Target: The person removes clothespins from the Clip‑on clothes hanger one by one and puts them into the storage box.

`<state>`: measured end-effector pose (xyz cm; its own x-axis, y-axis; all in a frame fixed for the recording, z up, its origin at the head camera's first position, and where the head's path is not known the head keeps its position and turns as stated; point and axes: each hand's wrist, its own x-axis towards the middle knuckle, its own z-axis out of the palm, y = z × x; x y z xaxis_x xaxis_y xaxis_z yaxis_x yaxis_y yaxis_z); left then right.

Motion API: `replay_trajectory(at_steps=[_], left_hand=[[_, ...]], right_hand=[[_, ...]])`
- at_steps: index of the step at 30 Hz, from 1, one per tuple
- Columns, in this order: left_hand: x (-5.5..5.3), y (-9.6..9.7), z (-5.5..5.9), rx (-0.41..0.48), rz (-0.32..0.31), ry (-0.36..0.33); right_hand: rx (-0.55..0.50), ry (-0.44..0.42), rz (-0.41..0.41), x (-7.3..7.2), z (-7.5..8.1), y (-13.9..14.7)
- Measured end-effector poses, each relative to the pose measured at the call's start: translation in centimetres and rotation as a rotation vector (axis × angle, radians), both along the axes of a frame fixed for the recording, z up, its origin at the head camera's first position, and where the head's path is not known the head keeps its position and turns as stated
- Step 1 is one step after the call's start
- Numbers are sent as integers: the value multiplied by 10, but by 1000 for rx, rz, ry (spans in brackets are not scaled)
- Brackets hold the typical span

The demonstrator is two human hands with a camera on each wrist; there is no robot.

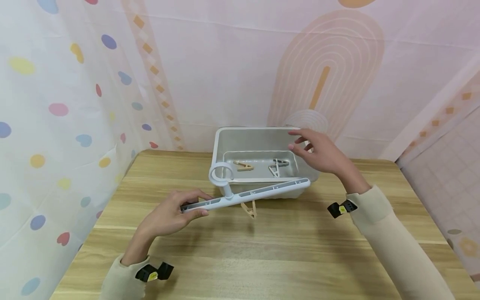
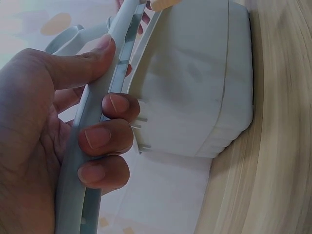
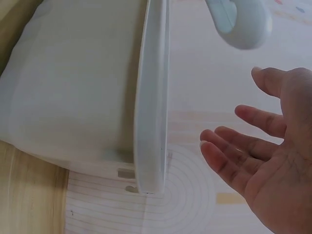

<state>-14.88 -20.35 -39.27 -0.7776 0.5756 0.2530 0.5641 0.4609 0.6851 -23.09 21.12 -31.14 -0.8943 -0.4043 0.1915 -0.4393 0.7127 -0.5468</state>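
My left hand point(image 1: 168, 216) grips one end of a pale blue hanger point(image 1: 270, 191), a straight bar with a ring-shaped hook standing up near its middle. In the left wrist view, the thumb and curled fingers wrap round the hanger point(image 2: 73, 195). A beige clothes peg point(image 1: 248, 210) hangs below the bar. The far end of the bar slants up to the right, in front of a grey-white plastic bin point(image 1: 258, 130). Over the bin's right side, my right hand point(image 1: 316, 154) hovers with relaxed, parted fingers and nothing in them; the right wrist view shows its palm.
Inside the bin lie a beige peg point(image 1: 244, 166), a white peg point(image 1: 275, 168) and a dark grey peg point(image 1: 282, 162). The bin stands at the back of a wooden table point(image 1: 262, 258), close to a patterned cloth backdrop point(image 1: 225, 75).
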Motion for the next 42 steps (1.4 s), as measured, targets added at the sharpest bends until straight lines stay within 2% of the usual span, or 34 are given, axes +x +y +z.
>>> replay_trajectory(at_steps=[11, 17, 26, 42], left_hand=[[1, -1, -2, 0, 13, -11], [1, 1, -1, -3, 16, -17], [0, 2, 0, -9, 17, -41], [0, 1, 1, -5, 25, -22]], right_hand=[[-42, 58, 54, 13, -8, 3], [-46, 55, 73, 22, -9, 5], [-75, 61, 56, 40, -10, 10], [-161, 88, -3, 70, -21, 12]])
